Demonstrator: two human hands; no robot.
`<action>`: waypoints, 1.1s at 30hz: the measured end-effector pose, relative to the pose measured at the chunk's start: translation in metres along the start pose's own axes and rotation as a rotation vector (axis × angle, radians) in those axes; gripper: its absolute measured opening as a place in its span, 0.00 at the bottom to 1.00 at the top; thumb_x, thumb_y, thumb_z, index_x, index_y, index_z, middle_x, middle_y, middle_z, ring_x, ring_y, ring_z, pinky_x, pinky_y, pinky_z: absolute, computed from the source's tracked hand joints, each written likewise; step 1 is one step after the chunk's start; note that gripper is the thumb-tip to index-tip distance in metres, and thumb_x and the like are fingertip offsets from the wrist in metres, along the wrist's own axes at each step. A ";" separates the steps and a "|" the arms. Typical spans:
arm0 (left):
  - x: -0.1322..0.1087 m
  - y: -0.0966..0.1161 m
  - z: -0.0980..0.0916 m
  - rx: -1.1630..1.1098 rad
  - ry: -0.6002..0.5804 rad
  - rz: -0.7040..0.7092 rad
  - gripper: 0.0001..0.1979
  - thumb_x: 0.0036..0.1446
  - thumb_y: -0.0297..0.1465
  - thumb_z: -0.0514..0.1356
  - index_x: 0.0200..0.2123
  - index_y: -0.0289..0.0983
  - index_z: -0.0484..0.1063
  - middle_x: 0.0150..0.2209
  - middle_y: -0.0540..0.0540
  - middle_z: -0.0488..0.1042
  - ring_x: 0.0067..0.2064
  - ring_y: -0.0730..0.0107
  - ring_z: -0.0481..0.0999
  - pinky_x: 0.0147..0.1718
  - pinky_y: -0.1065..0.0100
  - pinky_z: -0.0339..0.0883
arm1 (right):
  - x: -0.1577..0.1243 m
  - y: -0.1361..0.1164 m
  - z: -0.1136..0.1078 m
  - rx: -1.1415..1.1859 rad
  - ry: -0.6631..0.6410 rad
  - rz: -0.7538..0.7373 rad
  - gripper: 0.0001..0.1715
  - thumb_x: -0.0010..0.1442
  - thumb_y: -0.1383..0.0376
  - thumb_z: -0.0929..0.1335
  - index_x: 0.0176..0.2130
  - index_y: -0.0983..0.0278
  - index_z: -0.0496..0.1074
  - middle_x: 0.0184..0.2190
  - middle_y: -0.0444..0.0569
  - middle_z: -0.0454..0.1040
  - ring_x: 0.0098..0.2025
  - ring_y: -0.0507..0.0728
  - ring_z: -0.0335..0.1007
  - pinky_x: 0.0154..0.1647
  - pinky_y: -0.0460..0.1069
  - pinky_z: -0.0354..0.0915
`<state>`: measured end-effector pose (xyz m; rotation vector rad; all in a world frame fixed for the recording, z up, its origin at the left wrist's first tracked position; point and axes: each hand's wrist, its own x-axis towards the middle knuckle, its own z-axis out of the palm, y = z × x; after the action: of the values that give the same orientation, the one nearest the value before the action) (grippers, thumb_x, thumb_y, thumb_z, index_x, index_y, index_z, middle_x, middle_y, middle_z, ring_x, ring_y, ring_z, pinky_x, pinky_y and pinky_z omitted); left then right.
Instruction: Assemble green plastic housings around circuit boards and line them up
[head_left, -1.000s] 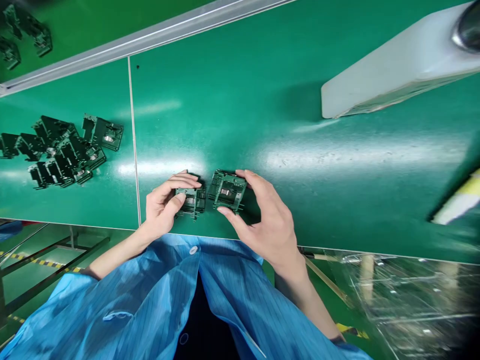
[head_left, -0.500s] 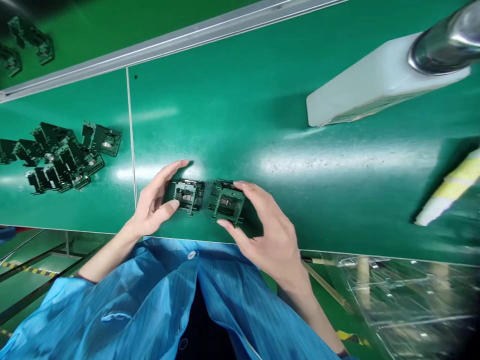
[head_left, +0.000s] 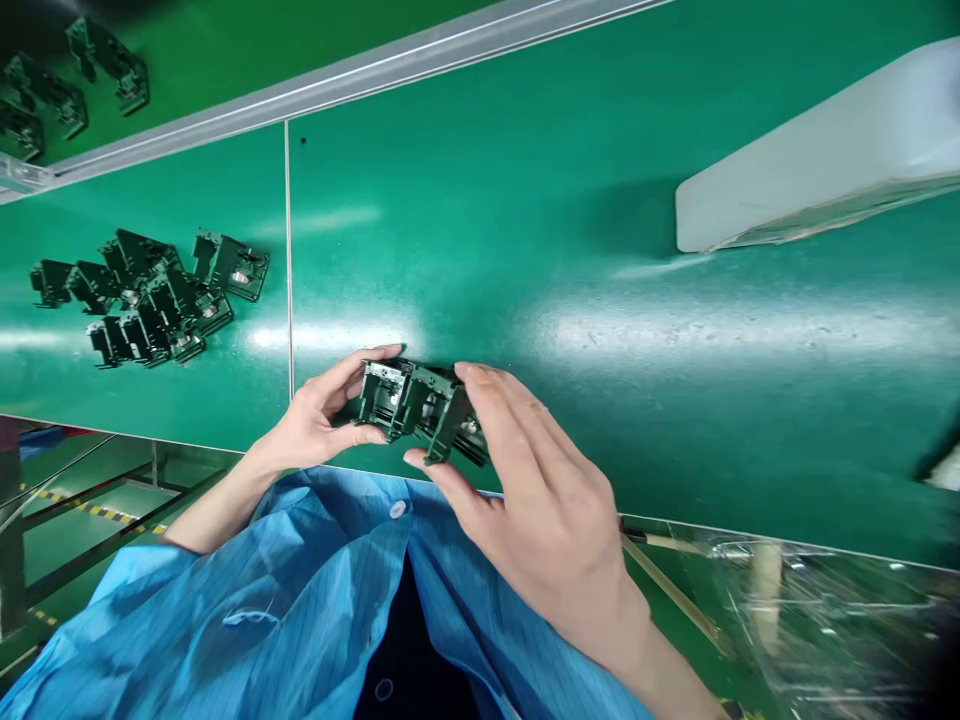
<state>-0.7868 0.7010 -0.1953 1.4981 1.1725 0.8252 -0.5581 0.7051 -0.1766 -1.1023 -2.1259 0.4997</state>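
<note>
Two dark green plastic housings with metal parts inside are together near the front edge of the green worktop (head_left: 525, 250). My left hand (head_left: 319, 420) has fingers and thumb around the left housing (head_left: 384, 392), gripping its far and near sides. The right housing (head_left: 439, 400) is tilted against it, with my right hand (head_left: 544, 475) closed on it from the right, fingers at the far edge and thumb at the near edge. My right fingers hide part of its right side. Whether the two pieces are joined or just touching, I cannot tell.
Several similar housings (head_left: 157, 300) lie heaped on the left of the worktop. More of them (head_left: 112, 65) sit beyond the metal rail (head_left: 360, 75). A white plastic container (head_left: 810, 160) stands at the far right. Clear plastic trays (head_left: 825, 610) are below the edge, lower right.
The two housings, apart before, now touch. My right hand has turned the right housing and closed around it, while my left hand has closed in on the left one. The view has shifted right.
</note>
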 end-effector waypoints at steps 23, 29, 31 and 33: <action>-0.004 0.005 0.002 0.066 0.077 0.161 0.36 0.52 0.40 0.71 0.62 0.42 0.65 0.58 0.36 0.74 0.58 0.53 0.75 0.54 0.60 0.75 | -0.007 0.001 0.000 0.115 0.046 -0.047 0.49 0.61 0.69 0.71 0.71 0.65 0.46 0.58 0.62 0.71 0.64 0.68 0.65 0.58 0.65 0.73; 0.000 0.040 -0.003 0.554 0.116 0.474 0.41 0.52 0.37 0.71 0.66 0.38 0.60 0.55 0.35 0.76 0.56 0.51 0.76 0.53 0.51 0.75 | -0.017 0.020 0.029 0.624 0.191 0.088 0.44 0.62 0.66 0.70 0.70 0.54 0.49 0.62 0.55 0.67 0.69 0.65 0.57 0.63 0.68 0.66; 0.002 0.058 -0.001 0.674 0.112 0.520 0.42 0.53 0.39 0.71 0.66 0.36 0.59 0.52 0.35 0.78 0.53 0.51 0.78 0.48 0.52 0.77 | -0.018 0.022 0.034 0.795 0.204 0.135 0.41 0.63 0.63 0.71 0.68 0.54 0.53 0.62 0.54 0.67 0.68 0.64 0.59 0.64 0.64 0.67; 0.003 0.073 0.002 0.746 0.111 0.526 0.42 0.52 0.40 0.71 0.66 0.34 0.60 0.48 0.35 0.80 0.48 0.52 0.79 0.44 0.55 0.78 | -0.019 0.023 0.035 0.915 0.185 0.164 0.38 0.63 0.59 0.71 0.67 0.55 0.56 0.61 0.55 0.68 0.66 0.63 0.63 0.62 0.61 0.70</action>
<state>-0.7656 0.7025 -0.1251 2.4725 1.2533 0.8603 -0.5625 0.7016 -0.2224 -0.7305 -1.3711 1.2327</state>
